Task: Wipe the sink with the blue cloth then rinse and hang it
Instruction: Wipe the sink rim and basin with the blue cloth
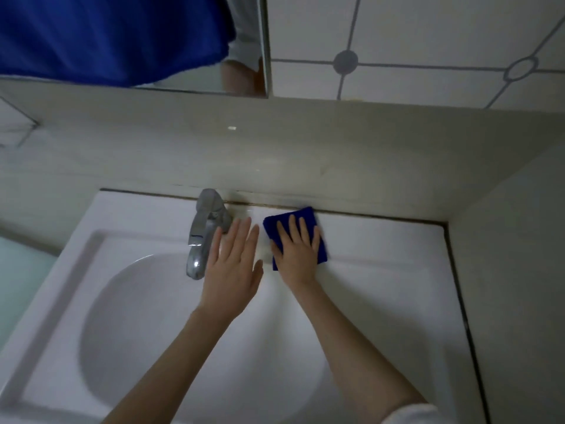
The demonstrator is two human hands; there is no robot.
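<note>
The blue cloth [308,216] lies folded into a small rectangle on the flat back rim of the sink [382,246], just right of the faucet [205,228] and against the dark seam where the rim meets the ledge [275,142].

The right hand [295,255] rests palm-down on the cloth. Its fingers [292,229] are straight and slightly spread, pressing flat rather than curling round the fabric (the cloth's far edge and right edge show past the hand).

The left hand [234,270] is also flat, with its fingers extended and close together. It lies just left of the cloth and just beside the faucet base, holding nothing. Whether it touches the faucet cannot be told.

The chrome faucet points its spout over the round white basin [146,332].

A white sleeve [409,414] shows at the right forearm, at the lower edge of the view.

Above the beige ledge are a mirror [247,41] and a white tiled wall [428,35] with grey line patterns. A large blue fabric [107,35] fills the upper left corner, overlapping the mirror area.
</note>
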